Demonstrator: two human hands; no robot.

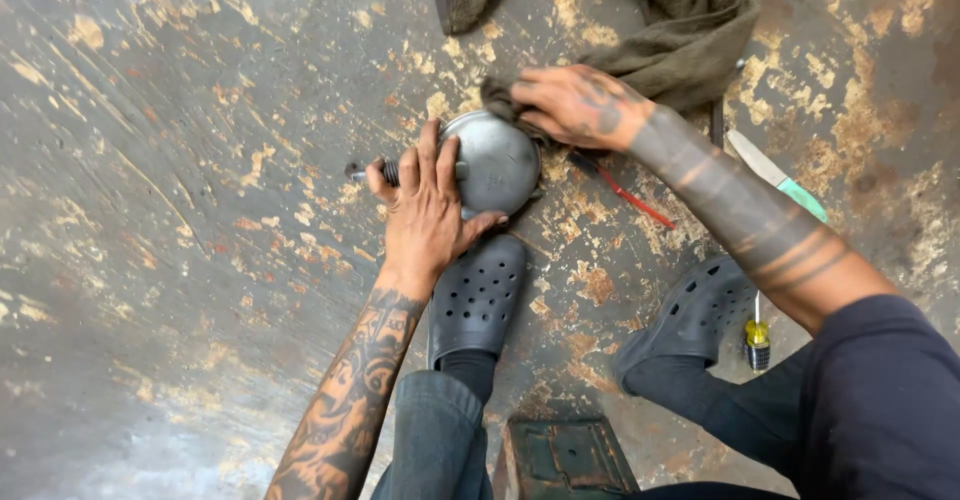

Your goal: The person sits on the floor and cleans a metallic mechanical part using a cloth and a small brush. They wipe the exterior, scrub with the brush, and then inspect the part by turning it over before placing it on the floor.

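Round grey metal housing point(495, 163) rests on the worn, paint-flecked floor point(180, 220), just ahead of a black perforated clog point(478, 298). Left hand point(425, 205) lies over its near side, fingers closed around the dark stub sticking out to the left. Right hand point(575, 107) pinches a bunched olive rag point(680, 30) against the housing's far rim. Beyond the right forearm lie a red-handled tool point(625, 195) and a yellow-handled screwdriver point(757, 338).

A round, dull grey metal housing point(497, 163) stands on edge on the rusty floor, a dark threaded stub at its left, a grey-green rag point(680, 35) pressed against its upper right.
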